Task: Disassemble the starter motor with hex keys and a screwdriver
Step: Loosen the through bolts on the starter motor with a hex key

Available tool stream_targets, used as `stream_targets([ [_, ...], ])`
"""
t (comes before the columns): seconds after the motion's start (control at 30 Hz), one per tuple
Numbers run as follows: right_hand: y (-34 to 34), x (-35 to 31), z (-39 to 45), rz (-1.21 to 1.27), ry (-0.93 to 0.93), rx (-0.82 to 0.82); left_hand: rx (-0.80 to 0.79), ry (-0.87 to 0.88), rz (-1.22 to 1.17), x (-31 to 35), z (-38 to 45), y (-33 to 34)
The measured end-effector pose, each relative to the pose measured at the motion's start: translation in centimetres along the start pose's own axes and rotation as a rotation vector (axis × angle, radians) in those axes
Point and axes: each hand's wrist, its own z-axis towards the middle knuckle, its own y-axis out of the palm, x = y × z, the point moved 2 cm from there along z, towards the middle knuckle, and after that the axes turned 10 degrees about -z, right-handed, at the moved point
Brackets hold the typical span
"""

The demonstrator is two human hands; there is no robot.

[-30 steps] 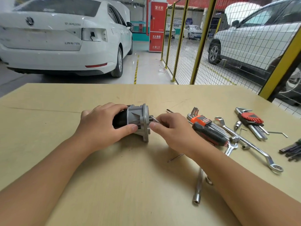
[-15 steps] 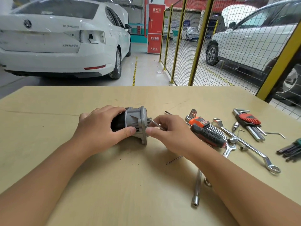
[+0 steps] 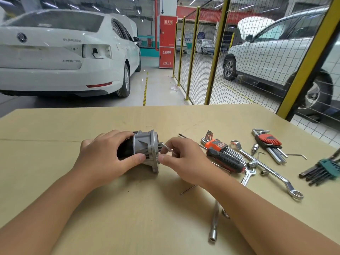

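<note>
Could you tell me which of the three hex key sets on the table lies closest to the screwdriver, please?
The set in the orange holder: the screwdriver lies right against its keys. The red-holder set and the green-holder set lie farther right, apart from it.

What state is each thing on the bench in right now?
starter motor: on its side, flange facing right.
left hand: grips the motor body.
right hand: pinches a hex key.
hex key: tip at the flange face.
screwdriver: lying unused.
orange hex key set: in holder, unused.
red hex key set: in holder, unused.
</note>
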Motion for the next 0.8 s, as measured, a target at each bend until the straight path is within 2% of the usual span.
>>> stream_targets([
  [0.17,0.1,0.0,0.1,-0.061,-0.007,0.017,-0.002,-0.006,0.006,0.2,-0.2,-0.1],
  [0.33,0.1,-0.1,0.0,0.021,-0.004,0.016,-0.007,-0.007,0.018,0.3,-0.1,-0.1],
  [0.63,-1.3,0.1,0.4,-0.151,-0.069,-0.046,-0.013,-0.013,0.020,0.4,0.0,-0.2],
  [0.8,-3.1,1.0,0.8,-0.282,-0.078,-0.180,-0.034,-0.003,0.020,0.2,0.0,-0.3],
])
